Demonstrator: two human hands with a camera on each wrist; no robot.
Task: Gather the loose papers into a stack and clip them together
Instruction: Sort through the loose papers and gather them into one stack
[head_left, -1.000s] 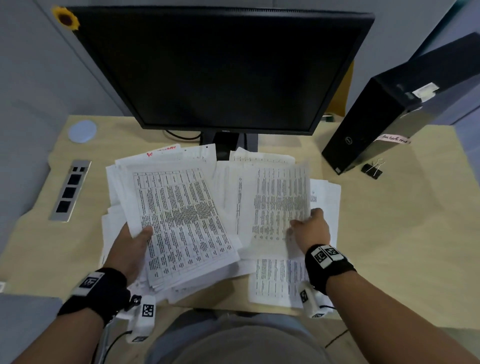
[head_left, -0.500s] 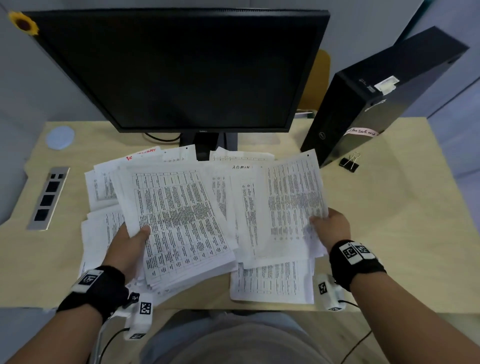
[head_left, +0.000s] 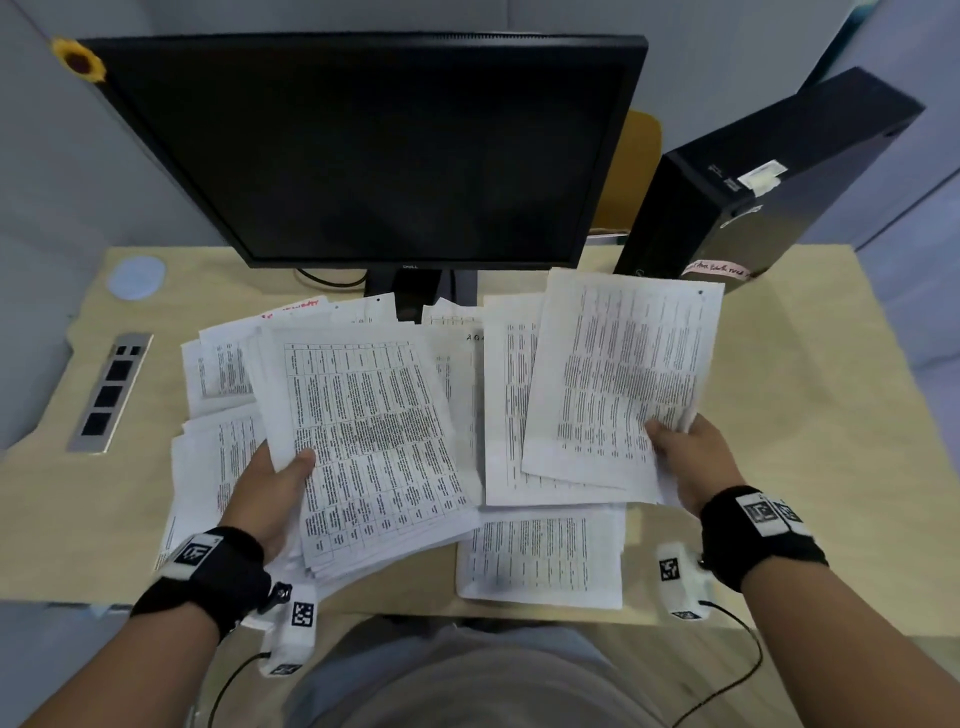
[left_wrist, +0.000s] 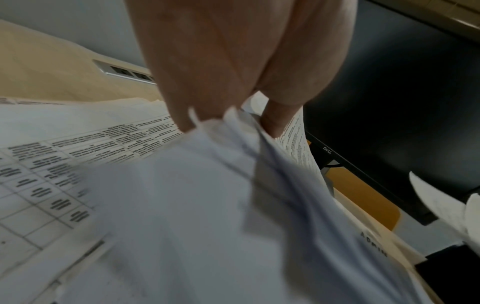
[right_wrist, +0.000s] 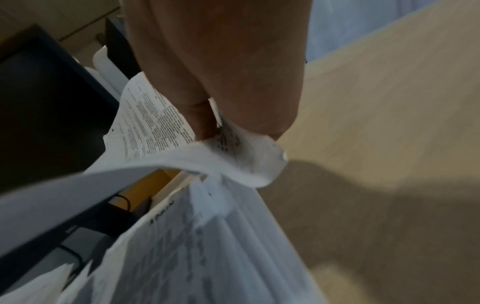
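"DELL" on the monitor (left_wrist: 327, 150) bezel; perhaps "ADMIN" handwritten on a sheet (left_wrist: 374, 244); printed tables illegible.

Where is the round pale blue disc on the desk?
In the head view, the round pale blue disc lies at the desk's far left corner, left of the black monitor.

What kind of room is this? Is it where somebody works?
Probably an office desk. There is a monitor, a computer tower and lots of printed papers spread over the desk.
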